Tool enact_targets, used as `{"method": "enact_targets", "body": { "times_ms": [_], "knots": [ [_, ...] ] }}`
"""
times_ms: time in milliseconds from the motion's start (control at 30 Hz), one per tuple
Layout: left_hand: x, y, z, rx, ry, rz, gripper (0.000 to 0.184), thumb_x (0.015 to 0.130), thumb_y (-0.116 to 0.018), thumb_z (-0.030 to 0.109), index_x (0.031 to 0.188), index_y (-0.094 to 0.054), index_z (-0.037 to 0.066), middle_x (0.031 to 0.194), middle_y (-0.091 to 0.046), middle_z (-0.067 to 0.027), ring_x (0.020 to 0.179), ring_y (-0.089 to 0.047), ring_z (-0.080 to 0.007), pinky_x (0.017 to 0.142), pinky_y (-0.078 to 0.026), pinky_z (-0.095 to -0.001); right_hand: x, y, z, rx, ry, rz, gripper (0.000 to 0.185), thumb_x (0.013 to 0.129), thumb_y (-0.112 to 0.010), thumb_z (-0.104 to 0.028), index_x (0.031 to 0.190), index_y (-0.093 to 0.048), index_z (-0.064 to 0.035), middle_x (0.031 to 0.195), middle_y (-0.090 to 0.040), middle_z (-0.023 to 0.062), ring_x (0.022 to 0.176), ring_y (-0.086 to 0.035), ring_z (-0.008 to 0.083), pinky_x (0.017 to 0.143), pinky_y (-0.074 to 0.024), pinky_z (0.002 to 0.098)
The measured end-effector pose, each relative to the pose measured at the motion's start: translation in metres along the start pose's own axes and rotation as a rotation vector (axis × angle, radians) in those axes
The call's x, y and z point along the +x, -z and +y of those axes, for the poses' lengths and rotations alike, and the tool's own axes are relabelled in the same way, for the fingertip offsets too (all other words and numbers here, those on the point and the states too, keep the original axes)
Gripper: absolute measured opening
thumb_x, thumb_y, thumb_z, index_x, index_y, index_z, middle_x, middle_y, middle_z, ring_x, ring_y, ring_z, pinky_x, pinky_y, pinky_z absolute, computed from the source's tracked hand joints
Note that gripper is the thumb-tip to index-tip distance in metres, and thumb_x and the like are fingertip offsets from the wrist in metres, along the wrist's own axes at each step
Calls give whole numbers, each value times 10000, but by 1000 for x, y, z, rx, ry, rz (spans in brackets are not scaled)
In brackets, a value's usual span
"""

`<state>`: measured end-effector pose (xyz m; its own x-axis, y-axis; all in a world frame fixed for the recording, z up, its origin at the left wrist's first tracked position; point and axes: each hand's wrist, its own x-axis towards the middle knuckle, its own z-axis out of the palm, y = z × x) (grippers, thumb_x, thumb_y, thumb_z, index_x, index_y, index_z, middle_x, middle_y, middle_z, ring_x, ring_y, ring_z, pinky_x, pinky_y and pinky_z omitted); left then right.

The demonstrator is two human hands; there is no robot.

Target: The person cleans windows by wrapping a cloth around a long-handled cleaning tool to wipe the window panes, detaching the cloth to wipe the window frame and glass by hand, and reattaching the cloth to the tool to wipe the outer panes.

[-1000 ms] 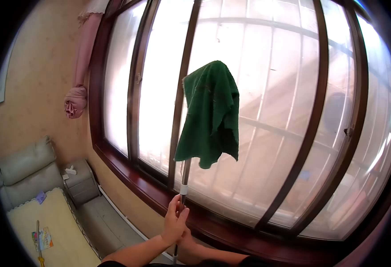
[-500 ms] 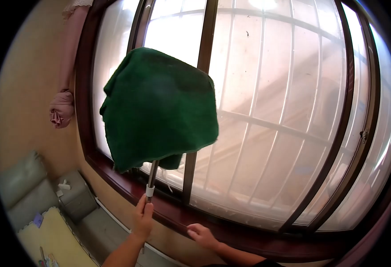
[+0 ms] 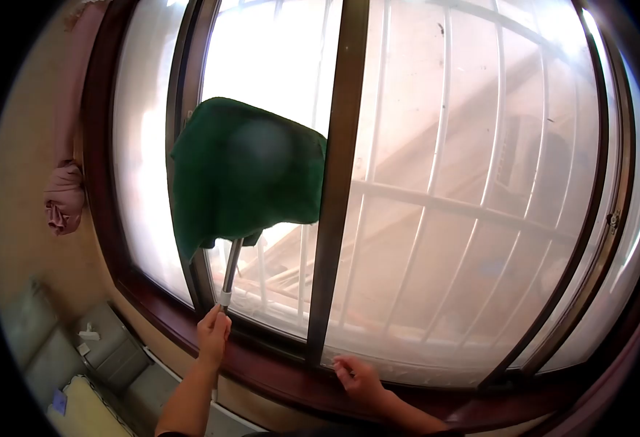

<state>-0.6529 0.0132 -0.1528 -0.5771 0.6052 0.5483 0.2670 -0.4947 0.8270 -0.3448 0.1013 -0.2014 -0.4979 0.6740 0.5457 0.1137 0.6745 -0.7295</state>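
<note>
My left hand (image 3: pixel 214 336) is wrapped round a metal pole (image 3: pixel 232 269), just below its white collar (image 3: pixel 224 298). Draped over the far end of the pole is a dark green cloth (image 3: pixel 251 175), which hides whatever head is underneath. The cloth stands before the left part of the window (image 3: pixel 451 240), its right edge beside a dark upright frame bar (image 3: pixel 340 167). Whether it presses on the glass I cannot tell. Lower right, my right hand (image 3: pixel 358 379) is near the window's bottom edge, fingers curled in, with nothing visible in them.
A dark red wooden sill (image 3: pixel 276 382) runs below the window. White bars (image 3: pixel 444 124) show through the glass. A knotted pink curtain (image 3: pixel 65 197) hangs at left. Below it are a grey bedside cabinet (image 3: pixel 105 339) and a bed with a yellow cover (image 3: pixel 91 411).
The cloth now sits fully left of the upright bar it overlapped before, and looks smaller and farther off. My left hand moved left and slightly up with the pole. The view has shifted too.
</note>
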Motion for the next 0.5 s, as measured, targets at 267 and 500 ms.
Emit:
{"method": "enact_targets", "body": {
  "times_ms": [267,500],
  "knots": [
    [38,3,-31,-155,221,-279,339,975,-437,238,1138,-590,-17,583,-477,24,446,-377,-33,410,-294,-185,12,-3,-2,-32,-257,180,164,901,-566,-100,1027,-597,-1,795,-635,81,724,-614,141,671,-509,276],
    [62,11,-32,-289,264,-526,347,987,-414,254,1152,-579,-3,566,-440,26,435,-363,-45,398,-278,-194,1,-59,-34,-57,-204,406,148,899,-551,-66,1007,-597,23,780,-634,76,701,-604,108,648,-503,246]
  ]
}}
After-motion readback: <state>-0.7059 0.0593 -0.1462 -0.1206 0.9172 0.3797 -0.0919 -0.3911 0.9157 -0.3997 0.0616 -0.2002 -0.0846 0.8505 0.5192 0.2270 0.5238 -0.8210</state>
